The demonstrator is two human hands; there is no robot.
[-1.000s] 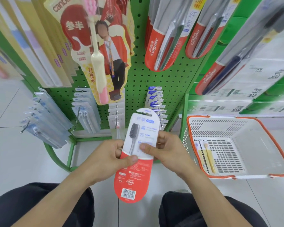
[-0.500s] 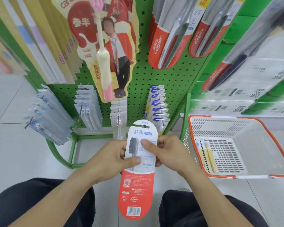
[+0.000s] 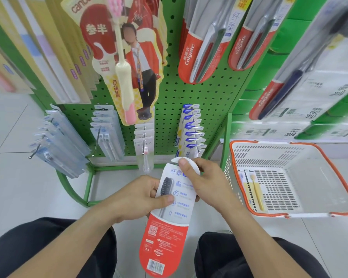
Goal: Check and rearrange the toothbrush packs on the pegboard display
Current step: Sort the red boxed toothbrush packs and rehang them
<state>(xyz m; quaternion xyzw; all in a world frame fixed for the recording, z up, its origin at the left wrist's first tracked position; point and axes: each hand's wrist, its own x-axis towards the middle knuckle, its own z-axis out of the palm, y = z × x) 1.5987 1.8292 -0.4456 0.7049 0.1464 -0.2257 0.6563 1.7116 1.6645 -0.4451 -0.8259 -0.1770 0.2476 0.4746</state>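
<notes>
Card-backed and likely light but bendy, the pack (image 3: 174, 205) sits between both hands in front of the pegboard (image 3: 209, 97). Left hand (image 3: 137, 199) grips its left edge, thumb across the front; right hand (image 3: 207, 183) pinches the top by the hang hole, probably the best hold. Loaded hooks (image 3: 197, 149) crowd the board ahead; a basket (image 3: 249, 205) stands right.

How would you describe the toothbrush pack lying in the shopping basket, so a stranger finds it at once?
Look right of the green pegboard to the white basket with the orange rim on the floor. On its bottom, against the left wall, lies a pack holding a yellow toothbrush. It is the only pack lying there; the others hang on hooks or are held.
</notes>
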